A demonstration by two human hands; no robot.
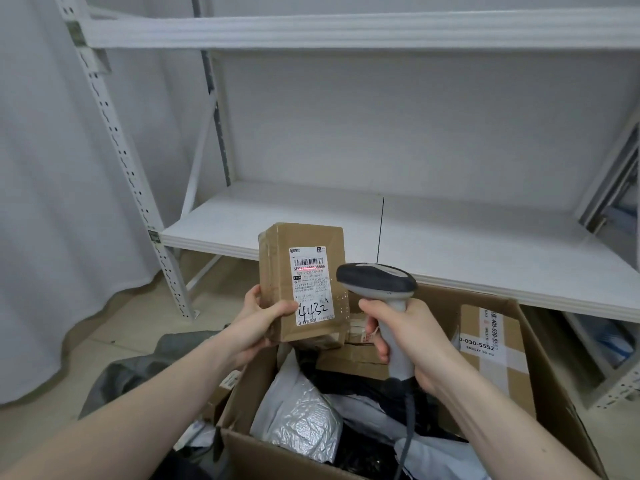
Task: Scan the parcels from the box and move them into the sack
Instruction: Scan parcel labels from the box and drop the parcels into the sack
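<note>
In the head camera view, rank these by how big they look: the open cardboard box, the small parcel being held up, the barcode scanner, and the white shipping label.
1. Open cardboard box
2. Small parcel
3. Barcode scanner, though it sits nearer the camera, so its rank against the parcel is unsure
4. White shipping label

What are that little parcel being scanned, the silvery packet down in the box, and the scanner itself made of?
The small parcel looks like brown corrugated cardboard, matte, sealed with glossy clear tape and carrying a white paper label. The silvery packet seems to be metallised bubble film: shiny, with a quilted dimple pattern. The scanner appears to be moulded plastic, with a light grey handle and darker grey head, smooth with a slight sheen.
</note>
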